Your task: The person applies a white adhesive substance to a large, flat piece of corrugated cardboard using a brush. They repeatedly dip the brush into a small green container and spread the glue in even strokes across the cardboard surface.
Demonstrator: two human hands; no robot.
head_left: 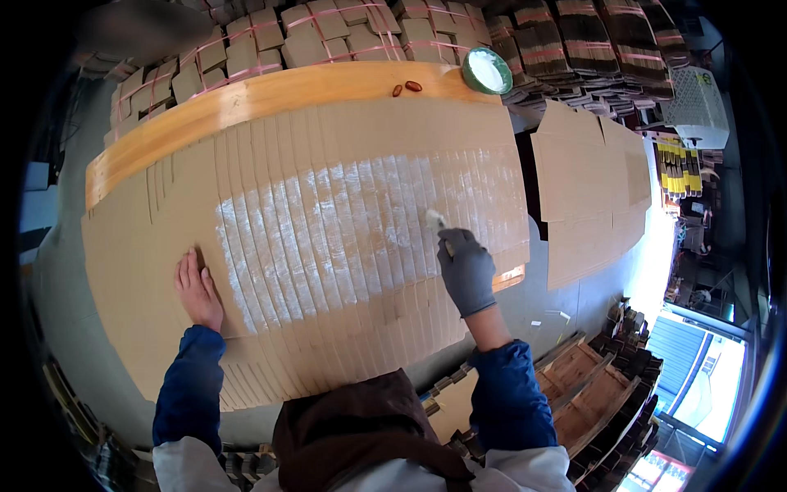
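Observation:
A fanned row of overlapping cardboard sheets (361, 127) covers most of the wooden table in front of me. Across the middle of their strips lies a broad band of white paste (320, 221), thinner toward the right. My right hand (466, 271), in a dark grey glove, grips a brush (434, 220) whose pale bristles are at the right part of the band. Most of its handle is hidden by the fingers. My bare left hand (197, 291) rests flat on the cardboard left of the paste, fingers stretched out.
A green bowl of white paste (487, 70) stands on the far right of the wooden table (246, 92), near two small brown objects (413, 86). Further cardboard sheets (590, 189) lie to the right. Strapped cardboard bundles (328, 33) line the back; a wooden pallet (586, 381) is at the lower right.

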